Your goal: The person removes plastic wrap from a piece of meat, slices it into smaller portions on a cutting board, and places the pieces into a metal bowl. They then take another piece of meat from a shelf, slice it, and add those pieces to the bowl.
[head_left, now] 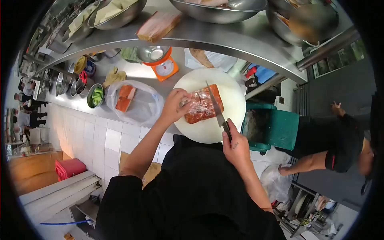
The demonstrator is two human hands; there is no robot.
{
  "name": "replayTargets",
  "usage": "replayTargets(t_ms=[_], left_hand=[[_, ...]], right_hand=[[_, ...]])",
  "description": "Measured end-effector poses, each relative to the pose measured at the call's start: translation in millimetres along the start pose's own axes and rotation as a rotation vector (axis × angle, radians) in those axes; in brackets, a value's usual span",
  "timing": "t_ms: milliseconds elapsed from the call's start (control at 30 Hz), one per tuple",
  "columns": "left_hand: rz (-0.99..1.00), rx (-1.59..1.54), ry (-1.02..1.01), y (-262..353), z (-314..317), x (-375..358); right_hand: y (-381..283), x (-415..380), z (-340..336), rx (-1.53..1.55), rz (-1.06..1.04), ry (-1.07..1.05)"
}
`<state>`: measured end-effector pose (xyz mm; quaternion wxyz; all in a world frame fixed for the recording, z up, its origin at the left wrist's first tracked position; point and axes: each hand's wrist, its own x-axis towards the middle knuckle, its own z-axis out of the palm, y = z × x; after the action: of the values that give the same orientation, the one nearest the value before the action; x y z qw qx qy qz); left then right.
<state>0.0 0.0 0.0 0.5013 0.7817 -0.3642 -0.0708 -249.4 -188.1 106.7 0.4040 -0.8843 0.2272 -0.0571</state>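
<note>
A reddish slab of meat (198,107), glossy on top, lies on a round white cutting board (234,96). My left hand (176,105) rests on the slab's left side, fingers bent over its edge and pressing it. In my right hand (236,147) is the dark handle of a knife (216,107); its blade lies across the right part of the slab, tip pointing away from me. Left of the board, more reddish meat pieces (125,98) sit on a clear plastic bag (145,105).
An orange scale (165,69) stands behind the board. A steel shelf (224,42) above holds bowls and a meat slab (158,26). Left is a bowl of green vegetables (95,96). A green bin (280,128) and another person (332,148) are at the right.
</note>
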Motion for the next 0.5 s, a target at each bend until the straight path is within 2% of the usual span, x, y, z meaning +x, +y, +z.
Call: replayTargets(t_ms=[67,100,167,500], left_hand=[[-0.086,-0.068,-0.065,-6,-1,-12],[-0.085,-0.118,-0.044,-9,20,-7],[0.014,-0.005,-0.006,-5,4,-17],[-0.037,-0.112,-0.064,-38,-34,-32]], right_hand=[[-9,0,3,-0.072,-0.101,-0.012],[-5,7,-6,-0.126,-0.100,-0.018],[-16,4,3,-0.145,-0.121,-0.049],[-24,3,16,-0.227,-0.145,-0.071]])
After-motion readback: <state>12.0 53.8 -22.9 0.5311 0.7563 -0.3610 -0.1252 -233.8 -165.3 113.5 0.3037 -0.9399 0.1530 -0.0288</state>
